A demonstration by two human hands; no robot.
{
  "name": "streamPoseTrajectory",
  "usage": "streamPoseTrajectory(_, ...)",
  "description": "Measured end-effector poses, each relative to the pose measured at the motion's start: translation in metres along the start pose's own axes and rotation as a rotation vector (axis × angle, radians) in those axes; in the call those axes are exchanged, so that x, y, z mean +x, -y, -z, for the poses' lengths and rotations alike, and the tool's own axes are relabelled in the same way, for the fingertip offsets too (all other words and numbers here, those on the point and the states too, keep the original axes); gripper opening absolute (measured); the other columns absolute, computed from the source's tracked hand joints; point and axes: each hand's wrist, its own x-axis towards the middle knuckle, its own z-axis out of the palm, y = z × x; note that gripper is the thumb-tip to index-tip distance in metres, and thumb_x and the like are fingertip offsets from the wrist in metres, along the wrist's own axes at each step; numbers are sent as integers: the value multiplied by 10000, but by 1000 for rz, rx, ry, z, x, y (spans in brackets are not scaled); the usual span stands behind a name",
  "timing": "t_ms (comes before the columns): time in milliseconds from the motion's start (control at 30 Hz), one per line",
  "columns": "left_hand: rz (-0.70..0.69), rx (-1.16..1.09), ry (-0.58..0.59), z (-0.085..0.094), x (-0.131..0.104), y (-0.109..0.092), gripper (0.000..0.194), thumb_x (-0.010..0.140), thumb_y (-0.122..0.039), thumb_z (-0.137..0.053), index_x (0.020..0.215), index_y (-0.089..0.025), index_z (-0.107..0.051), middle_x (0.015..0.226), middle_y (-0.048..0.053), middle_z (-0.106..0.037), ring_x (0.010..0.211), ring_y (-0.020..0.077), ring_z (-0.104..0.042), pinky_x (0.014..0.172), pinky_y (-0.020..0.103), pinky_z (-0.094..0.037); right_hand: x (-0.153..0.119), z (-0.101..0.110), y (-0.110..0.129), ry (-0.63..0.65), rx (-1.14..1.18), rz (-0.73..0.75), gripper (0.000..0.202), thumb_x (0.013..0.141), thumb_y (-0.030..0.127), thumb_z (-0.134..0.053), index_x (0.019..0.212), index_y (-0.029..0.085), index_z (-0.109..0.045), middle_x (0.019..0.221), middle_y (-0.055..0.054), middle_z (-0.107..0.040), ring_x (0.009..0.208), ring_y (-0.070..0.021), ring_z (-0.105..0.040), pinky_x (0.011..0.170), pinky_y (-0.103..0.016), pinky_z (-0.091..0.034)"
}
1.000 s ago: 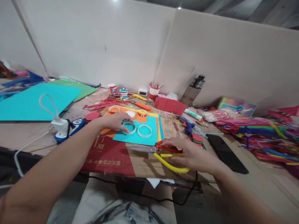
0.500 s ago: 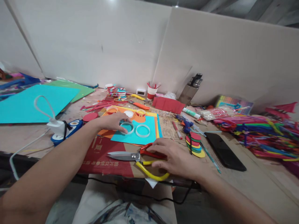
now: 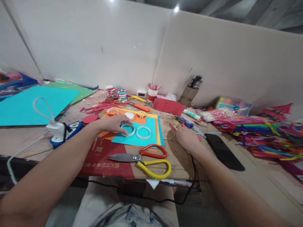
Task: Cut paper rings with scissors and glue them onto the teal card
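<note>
My left hand (image 3: 115, 123) curves around the left side of a white ring (image 3: 130, 135), thumb and fingers on its rim. The ring lies on a cyan sheet (image 3: 146, 142), on top of orange and yellow sheets. A second white ring (image 3: 143, 138) sits to its right. My right hand (image 3: 186, 136) pinches a red pen (image 3: 173, 127) beside the sheets; part of the pen is hidden by the fingers. Large scissors (image 3: 135, 157) with one red and one yellow handle lie nearer me, slightly open and untouched.
A black phone (image 3: 223, 151) and a blue glue gun (image 3: 186, 122) lie to the right, with pipe cleaners (image 3: 255, 132) beyond. A power strip (image 3: 68, 134) stands at left. Behind are a cup (image 3: 152, 94), a bottle (image 3: 190, 92) and an orange cutter (image 3: 141, 107).
My right hand has let go of the scissors and moved up and right to the red pen, which has turned slightly. My left hand stays at the ring.
</note>
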Motion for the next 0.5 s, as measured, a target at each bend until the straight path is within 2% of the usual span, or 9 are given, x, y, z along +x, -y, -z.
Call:
streamPoseTrajectory(100, 3, -6, 0, 1, 0, -1, 560, 740, -502, -683, 1235, -250, -617, 1273, 65, -586, 1153, 234, -546, 953, 297, -422, -7, 4, -3, -59, 153, 63, 244, 916, 205, -432, 1061, 105, -601, 975, -170, -683, 848, -236, -654, 667, -289, -423)
streamPoseTrajectory(200, -8, 10, 0, 0, 0, -1, 559, 731, -516, -685, 1224, -260, -626, 1264, 57, -593, 1157, 236, -545, 951, 293, -420, -18, 8, -1, -77, 374, 286, 189, 908, 239, -479, 1002, 160, -623, 913, -85, -688, 781, -176, -622, 655, -252, -413)
streamPoseTrajectory(300, -9, 19, -4, 0, 0, 0, 570, 734, -520, -684, 1233, -253, -618, 1265, 63, -593, 1162, 237, -539, 964, 301, -411, -28, 9, 5, -44, 446, 469, 164, 893, 233, -500, 938, 190, -652, 898, -49, -684, 787, -161, -602, 691, -243, -413)
streamPoseTrajectory(500, -18, 9, -2, 0, 0, 3, 552, 745, -513, -678, 1228, -253, -620, 1276, 64, -588, 1168, 236, -538, 966, 303, -411, -28, 8, 11, -9, 437, 532, 158, 851, 213, -553, 952, 182, -671, 935, -56, -679, 816, -165, -599, 730, -251, -423)
